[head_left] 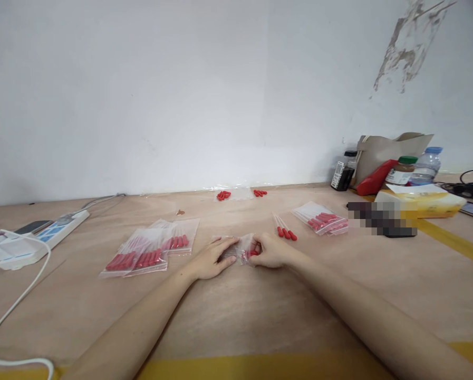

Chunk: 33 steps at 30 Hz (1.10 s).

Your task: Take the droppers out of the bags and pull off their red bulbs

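A small clear zip bag [243, 249] lies on the table between my hands. My left hand [214, 258] rests on its left side, with fingers stretched out and thumb apart. My right hand [271, 250] is closed in a pinch at the bag's right end, around the red tips [252, 253] of thin sticks. Whether these tips are fully inside the bag, I cannot tell. Just right of that hand lie 3 loose white sticks with red tips [287, 233]. Filled zip bags of such sticks [141, 253] overlap on the left, and another stack of filled bags [323, 219] lies on the right.
Near the wall, a clear plastic sheet [241, 194] lies with red-tipped pieces [223, 196] on it. A power strip [46, 240] and white cable [26, 301] occupy the left. On the right are a dark bottle [343, 171], a grey bag [378, 155], jars and a yellow tissue pack [422, 203].
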Each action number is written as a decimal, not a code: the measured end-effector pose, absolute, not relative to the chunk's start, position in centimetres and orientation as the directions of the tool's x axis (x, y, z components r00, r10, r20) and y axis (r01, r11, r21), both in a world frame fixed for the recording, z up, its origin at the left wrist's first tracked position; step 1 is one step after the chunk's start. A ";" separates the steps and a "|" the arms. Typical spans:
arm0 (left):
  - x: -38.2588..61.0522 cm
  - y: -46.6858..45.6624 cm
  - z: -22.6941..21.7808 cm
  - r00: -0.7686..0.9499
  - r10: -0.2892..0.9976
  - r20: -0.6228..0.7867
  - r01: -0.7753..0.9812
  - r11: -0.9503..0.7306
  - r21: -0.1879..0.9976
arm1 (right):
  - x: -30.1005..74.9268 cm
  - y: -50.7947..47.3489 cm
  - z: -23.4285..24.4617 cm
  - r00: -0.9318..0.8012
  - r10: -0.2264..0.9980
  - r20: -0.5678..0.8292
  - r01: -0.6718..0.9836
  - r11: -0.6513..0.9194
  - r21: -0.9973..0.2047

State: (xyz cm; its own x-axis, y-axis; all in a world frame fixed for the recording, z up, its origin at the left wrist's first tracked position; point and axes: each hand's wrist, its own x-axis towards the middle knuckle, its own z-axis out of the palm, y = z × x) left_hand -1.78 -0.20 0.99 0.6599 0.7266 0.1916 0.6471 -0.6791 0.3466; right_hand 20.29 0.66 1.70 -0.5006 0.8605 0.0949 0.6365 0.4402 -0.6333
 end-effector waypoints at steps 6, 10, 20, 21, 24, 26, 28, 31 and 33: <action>-1.5 -0.3 0.9 0.647 0.732 0.212 0.645 -0.674 0.361 | 20.2 0.6 1.5 -0.492 0.855 0.163 0.596 0.468 -0.653; -1.6 -0.3 0.9 0.650 0.732 0.203 0.644 -0.673 0.363 | 20.5 1.3 1.1 -0.499 0.860 0.108 0.448 0.362 -0.817; -1.8 -0.1 0.8 0.634 0.755 0.164 0.701 -0.651 0.291 | 26.7 4.1 3.8 -0.294 0.953 -0.072 0.071 -0.053 -0.996; -1.8 -0.1 0.8 0.634 0.761 0.140 0.716 -0.646 0.267 | 27.3 4.4 4.0 -0.234 0.970 -0.063 0.039 -0.055 -0.998; -1.7 -0.3 1.0 0.624 0.778 0.064 0.755 -0.622 0.207 | 28.2 4.5 4.1 -0.058 0.992 0.116 0.043 0.119 -0.992; -1.6 -0.5 1.1 0.613 0.789 0.036 0.772 -0.608 0.187 | 28.2 4.1 3.8 0.014 0.944 0.329 0.188 0.321 -0.928; -1.4 -0.7 1.2 0.598 0.800 0.039 0.786 -0.595 0.167 | 27.9 3.5 3.1 -0.021 0.847 0.531 0.407 0.493 -0.769; -1.1 -1.0 1.2 0.570 0.819 0.071 0.807 -0.574 0.137 | 27.2 2.6 1.4 -0.225 0.731 0.644 0.653 0.604 -0.457; -0.9 -1.2 1.3 0.565 0.818 0.105 0.810 -0.574 0.116 | 26.9 2.3 0.4 -0.364 0.713 0.600 0.718 0.625 -0.307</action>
